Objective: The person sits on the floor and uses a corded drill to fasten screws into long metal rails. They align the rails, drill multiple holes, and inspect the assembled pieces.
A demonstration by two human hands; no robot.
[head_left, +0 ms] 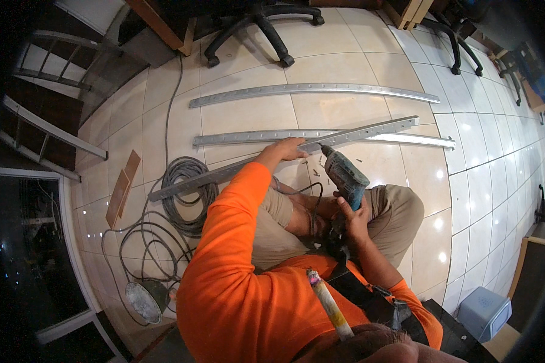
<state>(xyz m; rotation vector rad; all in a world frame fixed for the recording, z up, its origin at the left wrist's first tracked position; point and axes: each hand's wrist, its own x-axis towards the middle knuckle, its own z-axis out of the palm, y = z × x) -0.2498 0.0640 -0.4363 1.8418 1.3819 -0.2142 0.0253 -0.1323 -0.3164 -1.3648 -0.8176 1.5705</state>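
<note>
My right hand (353, 216) is wrapped round the handle of a teal and grey power drill (345, 172). The drill points away from me, its tip close to a long galvanized metal channel (369, 132). That channel lies slantwise in front of me, from near left to far right. My left hand (286, 149) grips it around the middle, just left of the drill tip. Under its far part runs a second metal channel (248, 137), and a third channel (315, 89) lies farther off. Several small screws (330, 181) are scattered on the tiles near the drill.
A coiled grey cable (191, 212) lies at left, partly beneath the slanted channel. Beside it are thin brown boards (121, 187) and a round metal-rimmed lamp or pot (145, 300). Office chair bases (263, 27) stand at the back. A grey-blue bin (485, 314) is at lower right.
</note>
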